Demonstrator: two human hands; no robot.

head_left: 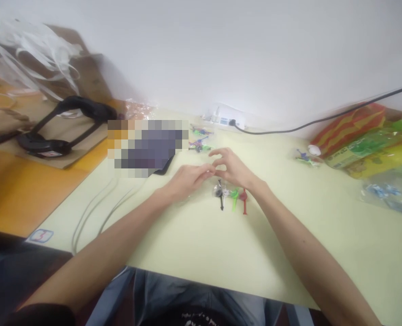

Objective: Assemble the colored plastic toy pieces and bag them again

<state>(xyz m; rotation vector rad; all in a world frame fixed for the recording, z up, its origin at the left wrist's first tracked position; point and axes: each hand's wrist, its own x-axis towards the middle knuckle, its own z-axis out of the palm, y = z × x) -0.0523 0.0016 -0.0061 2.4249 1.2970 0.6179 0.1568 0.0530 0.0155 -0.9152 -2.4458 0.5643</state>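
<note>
My left hand [192,181] and my right hand [228,168] meet at the fingertips above the pale yellow table [187,244]. The left fingers are pinched together; what they hold is too small to make out. On my right hand the thumb and a finger close near the left fingertips, while other fingers are curled and raised. Just below the right hand lie small plastic pieces: a black one [221,199], a green one [234,199] and a red one [244,203], with a clear or white piece among them.
Small colourful pieces in clear bags [201,146] lie beyond my hands. A dark device [153,149], partly pixelated, is at left. A power strip [224,118] with a black cable stands by the wall. Colourful packaging [367,145] is at right. Another person's hand [3,124] touches a black headset [44,142].
</note>
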